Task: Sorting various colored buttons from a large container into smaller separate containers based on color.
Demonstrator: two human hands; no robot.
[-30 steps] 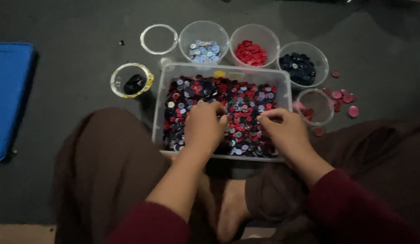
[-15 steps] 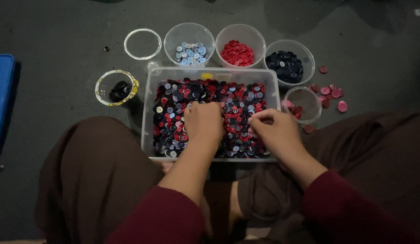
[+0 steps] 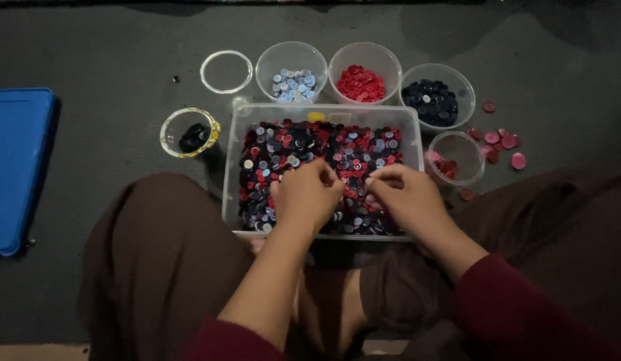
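Dark grey carpet [image 3: 110,40] covers the floor where a person sits cross-legged in brown trousers, seen from above. At the far left edge lies a flat blue plastic lid [image 3: 16,167], well apart from everything else, with a wide strip of bare carpet between it and the containers. Next comes a small clear cup with a yellow-patterned rim [image 3: 189,132] holding something black, and above it an empty clear ring-shaped lid [image 3: 226,71]. Along the top stand three round clear plastic tubs, close together: one with pale blue buttons [image 3: 292,81], one with red buttons [image 3: 362,83], one with dark navy buttons [image 3: 432,101]. Just below them sits the clear rectangular plastic bin [image 3: 231,167], filled with mixed red, navy and pale blue buttons [image 3: 290,144]; its near edge rests against the person's legs.

Inside the bin, the left hand [image 3: 305,199] lies palm-down on the buttons with fingers curled; whether it pinches one cannot be told. Just beside it, the right hand [image 3: 405,197] also rests on the pile, its fingertips drawn together toward the left hand, and any button between them is too small to make out.

Right of the bin stands a small clear cup [image 3: 457,155] with a few pink buttons, and loose pink buttons [image 3: 503,140] scatter on the carpet beyond it, with open floor further right.
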